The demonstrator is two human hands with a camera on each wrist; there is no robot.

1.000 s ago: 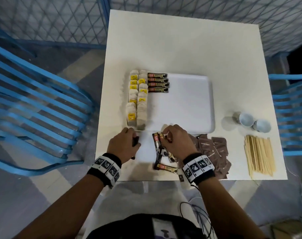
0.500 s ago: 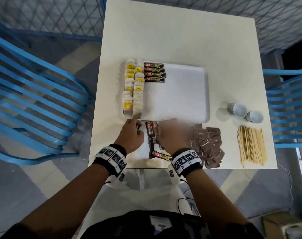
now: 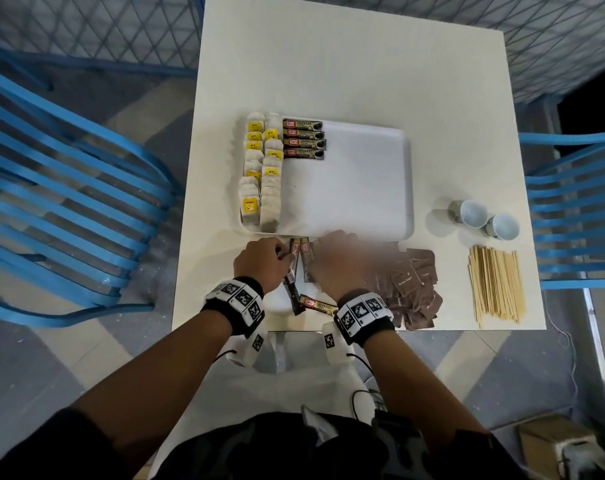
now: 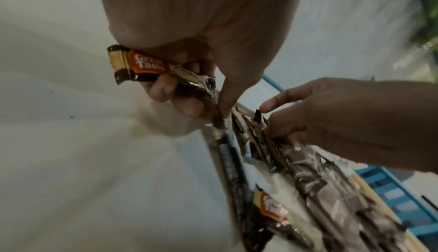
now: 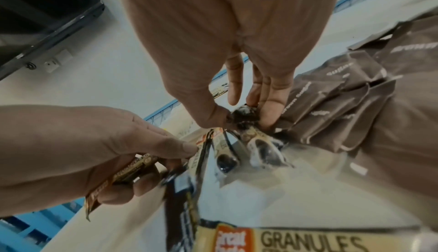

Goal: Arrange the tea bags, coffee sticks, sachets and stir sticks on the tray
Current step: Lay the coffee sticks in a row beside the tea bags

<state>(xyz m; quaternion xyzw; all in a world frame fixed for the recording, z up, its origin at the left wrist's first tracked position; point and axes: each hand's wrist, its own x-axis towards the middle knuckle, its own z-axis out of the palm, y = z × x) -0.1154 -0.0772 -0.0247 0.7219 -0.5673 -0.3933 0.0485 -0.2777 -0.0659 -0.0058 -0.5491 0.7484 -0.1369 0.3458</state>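
Observation:
A white tray (image 3: 363, 188) holds two columns of tea bags (image 3: 261, 168) along its left side and several coffee sticks (image 3: 304, 138) at the back. More loose coffee sticks (image 3: 299, 265) lie on the table just in front of the tray. My left hand (image 3: 280, 252) grips one coffee stick (image 4: 142, 66) in its curled fingers and touches the loose sticks with a fingertip. My right hand (image 3: 328, 242), blurred in the head view, pinches the far end of a loose coffee stick (image 5: 244, 115) between thumb and fingers. Brown sugar sachets (image 3: 412, 285) are heaped right of that hand.
A bundle of wooden stir sticks (image 3: 495, 285) lies at the table's front right. Two small white cups (image 3: 484, 220) lie behind it. Blue slatted chairs (image 3: 69, 188) flank the table on both sides. The tray's middle and right part is bare.
My left hand has moved right, up to the loose coffee sticks, still holding its stick. My right hand has shifted over the sticks and is in motion.

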